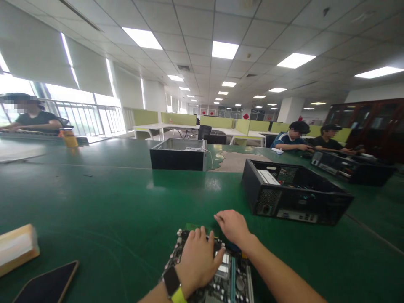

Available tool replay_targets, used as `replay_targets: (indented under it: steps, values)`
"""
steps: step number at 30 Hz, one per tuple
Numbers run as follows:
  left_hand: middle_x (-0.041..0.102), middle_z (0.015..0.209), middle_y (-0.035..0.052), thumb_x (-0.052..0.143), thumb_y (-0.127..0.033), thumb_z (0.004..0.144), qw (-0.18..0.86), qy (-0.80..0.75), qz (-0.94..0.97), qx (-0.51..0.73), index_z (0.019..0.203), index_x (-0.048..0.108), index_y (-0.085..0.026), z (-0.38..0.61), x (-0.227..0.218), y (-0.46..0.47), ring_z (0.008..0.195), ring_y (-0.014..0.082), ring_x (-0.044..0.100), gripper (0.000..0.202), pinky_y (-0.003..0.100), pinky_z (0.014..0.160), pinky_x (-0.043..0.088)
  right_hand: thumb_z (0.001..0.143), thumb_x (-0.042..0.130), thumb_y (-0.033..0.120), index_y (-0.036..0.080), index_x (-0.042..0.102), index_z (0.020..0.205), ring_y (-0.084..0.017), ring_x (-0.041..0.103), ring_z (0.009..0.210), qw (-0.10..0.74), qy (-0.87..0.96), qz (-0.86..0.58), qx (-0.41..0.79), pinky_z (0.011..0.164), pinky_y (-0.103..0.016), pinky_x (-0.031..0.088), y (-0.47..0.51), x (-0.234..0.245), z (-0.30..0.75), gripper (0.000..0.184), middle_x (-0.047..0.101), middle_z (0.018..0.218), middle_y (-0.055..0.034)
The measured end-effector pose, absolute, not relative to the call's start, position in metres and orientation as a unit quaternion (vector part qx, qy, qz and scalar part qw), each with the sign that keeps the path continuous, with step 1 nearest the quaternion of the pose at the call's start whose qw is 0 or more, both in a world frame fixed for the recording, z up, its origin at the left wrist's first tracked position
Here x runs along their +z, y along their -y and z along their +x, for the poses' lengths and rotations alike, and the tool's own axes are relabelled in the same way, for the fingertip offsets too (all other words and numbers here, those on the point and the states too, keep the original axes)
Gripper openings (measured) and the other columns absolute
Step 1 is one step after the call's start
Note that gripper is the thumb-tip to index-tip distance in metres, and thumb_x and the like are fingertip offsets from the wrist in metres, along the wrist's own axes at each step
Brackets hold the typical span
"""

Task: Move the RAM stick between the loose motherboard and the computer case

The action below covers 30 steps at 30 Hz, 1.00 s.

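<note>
Left hand (197,256) lies flat, fingers loose, on the circuit board (235,282), which is cut off at the bottom edge. Right hand (233,227) curls over its far end, grip hidden. Beyond them sits an open computer case (293,195), markings unreadable.

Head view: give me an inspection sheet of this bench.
Surface: green table, glossy, with a worn patch beside the far case.
Job's things: motherboard lying flat at the near edge.
Clutter: open black case right of the board; phone and pale block at left; yellow bottle far left.
Hands: left hand, watch on wrist, lies flat on the motherboard; right hand at its far edge, grip hidden.
Cables: what looks like one thin wire by the far case; none seen near the hands.
Surroundings: open office, ceiling lights, three people seated at the tables.
</note>
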<state>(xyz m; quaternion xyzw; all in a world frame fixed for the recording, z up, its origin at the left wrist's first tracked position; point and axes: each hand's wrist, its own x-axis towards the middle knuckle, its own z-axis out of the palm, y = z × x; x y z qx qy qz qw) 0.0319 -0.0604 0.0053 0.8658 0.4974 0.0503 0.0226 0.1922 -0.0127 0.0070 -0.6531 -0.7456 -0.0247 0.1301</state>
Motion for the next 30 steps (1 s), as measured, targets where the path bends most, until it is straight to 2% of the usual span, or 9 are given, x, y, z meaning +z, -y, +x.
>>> replay_targets:
  steps: [3, 6, 9, 13, 17, 20, 24, 30]
  values:
    - [0.052, 0.127, 0.0189, 0.024, -0.056, 0.086, 0.073, -0.476, 0.875, 0.048, 0.126, 0.050, -0.015, 0.022, 0.021, 0.045, 0.113, 0.0326, 0.050, 0.063, 0.046, 0.093, 0.038, 0.077, 0.056, 0.048, 0.029, 0.068, 0.091, -0.016, 0.061, 0.076, 0.119, 0.741, -0.655, 0.094, 0.059, -0.024, 0.036, 0.013, -0.006, 0.189, 0.026, 0.068, 0.084, -0.0010]
    - [0.060, 0.115, 0.0108, 0.035, -0.041, 0.086, 0.072, -0.460, 0.881, 0.089, 0.115, 0.058, -0.020, -0.002, 0.033, 0.007, 0.104, 0.0235, 0.056, 0.043, 0.035, 0.089, 0.042, 0.066, 0.066, 0.049, 0.029, 0.066, 0.094, -0.016, 0.060, 0.075, 0.115, 0.754, -0.635, 0.122, 0.056, -0.023, 0.034, 0.009, -0.009, 0.199, 0.035, 0.067, 0.083, 0.0016]
    - [0.066, 0.100, 0.0073, 0.053, -0.033, 0.074, 0.056, -0.474, 0.878, 0.031, 0.097, 0.064, -0.022, -0.018, 0.034, -0.029, 0.094, 0.0228, 0.059, 0.028, 0.032, 0.081, 0.045, 0.066, 0.066, 0.049, 0.027, 0.065, 0.089, -0.016, 0.059, 0.075, 0.092, 0.774, -0.617, 0.112, 0.056, -0.023, 0.032, 0.002, -0.006, 0.203, 0.033, 0.066, 0.084, 0.0013]
    - [0.065, 0.098, 0.0046, 0.068, -0.036, 0.060, 0.073, -0.433, 0.897, -0.042, 0.094, 0.064, -0.024, -0.022, 0.027, -0.051, 0.090, 0.0229, 0.059, 0.036, 0.029, 0.073, 0.046, 0.066, 0.066, 0.042, 0.021, 0.063, 0.083, -0.015, 0.056, 0.071, 0.048, 0.786, -0.601, 0.135, 0.054, -0.023, 0.029, -0.008, 0.001, 0.199, 0.027, 0.064, 0.081, -0.0009]
    - [0.065, 0.087, 0.0019, 0.063, -0.029, 0.065, 0.078, -0.410, 0.909, -0.020, 0.084, 0.063, -0.022, -0.030, 0.036, -0.049, 0.078, 0.0175, 0.058, 0.020, 0.025, 0.064, 0.042, 0.070, 0.063, 0.033, 0.020, 0.057, 0.078, -0.011, 0.050, 0.065, 0.102, 0.807, -0.562, 0.148, 0.055, -0.021, 0.028, -0.006, 0.014, 0.193, 0.017, 0.059, 0.074, 0.0022]
    - [0.064, 0.077, -0.0007, 0.059, -0.028, 0.070, 0.105, -0.398, 0.911, 0.023, 0.080, 0.063, -0.021, -0.045, 0.047, -0.040, 0.070, 0.0142, 0.055, 0.013, 0.023, 0.061, 0.039, 0.074, 0.060, 0.032, 0.019, 0.053, 0.078, -0.009, 0.047, 0.063, 0.147, 0.825, -0.516, 0.179, 0.055, -0.020, 0.029, 0.011, 0.022, 0.189, 0.015, 0.057, 0.072, 0.0040]
    - [0.066, 0.081, -0.0005, 0.055, -0.030, 0.075, 0.150, -0.354, 0.922, 0.051, 0.083, 0.066, -0.021, -0.061, 0.046, -0.023, 0.073, 0.0132, 0.056, 0.016, 0.022, 0.069, 0.039, 0.073, 0.061, 0.033, 0.020, 0.053, 0.077, -0.009, 0.046, 0.063, 0.145, 0.828, -0.517, 0.163, 0.056, -0.020, 0.027, 0.035, 0.022, 0.185, 0.015, 0.058, 0.071, 0.0044]
    - [0.068, 0.085, 0.0002, 0.052, -0.028, 0.077, 0.118, -0.371, 0.919, 0.065, 0.085, 0.067, -0.024, -0.059, 0.027, -0.010, 0.080, 0.0152, 0.058, 0.017, 0.024, 0.074, 0.040, 0.069, 0.061, 0.028, 0.022, 0.055, 0.075, -0.011, 0.047, 0.063, 0.129, 0.818, -0.548, 0.122, 0.053, -0.022, 0.024, 0.041, 0.015, 0.182, 0.011, 0.059, 0.071, 0.0036]
